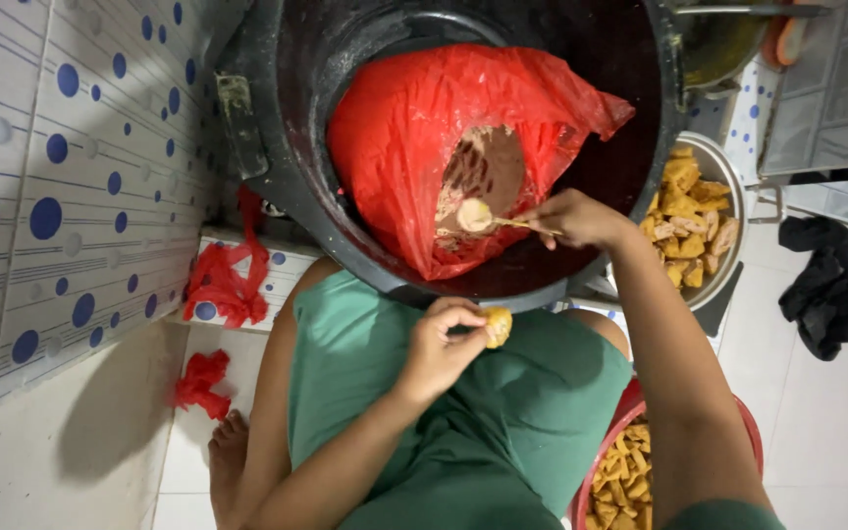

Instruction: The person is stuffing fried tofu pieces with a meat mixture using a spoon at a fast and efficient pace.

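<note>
The left hand (441, 344) pinches a fried tofu puff (498, 326) in its fingers. The right hand (573, 218) grips a spoon (478, 216) heaped with paste over the red bag (395, 147). It looks like filling time: spoon must meet puff.

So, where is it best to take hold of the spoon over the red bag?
Probably at the thin handle, coming from the right. The spoon lies nearly level, its bowl loaded with pale paste over the red bag, and the handle end points right, where the right hand pinches it already.
</note>
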